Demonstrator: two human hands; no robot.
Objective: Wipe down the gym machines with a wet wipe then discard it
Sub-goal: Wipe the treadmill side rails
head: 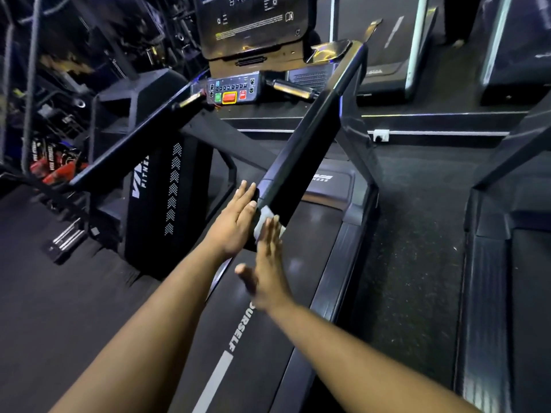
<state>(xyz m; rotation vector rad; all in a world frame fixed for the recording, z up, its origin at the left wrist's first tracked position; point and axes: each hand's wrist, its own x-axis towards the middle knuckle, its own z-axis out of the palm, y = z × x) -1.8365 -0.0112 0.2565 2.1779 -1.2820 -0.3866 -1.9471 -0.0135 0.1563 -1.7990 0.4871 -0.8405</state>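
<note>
Two hands meet at mid-frame on the treadmill's right handrail [301, 153]. My left hand [235, 222] lies flat, fingers straight, against the rail's near end. My right hand [268, 272], fingers straight and together, presses the white wet wipe [264, 219] onto the rail just beside it. Below runs the treadmill belt [298, 278]; the control panel [232, 90] sits at upper centre.
</note>
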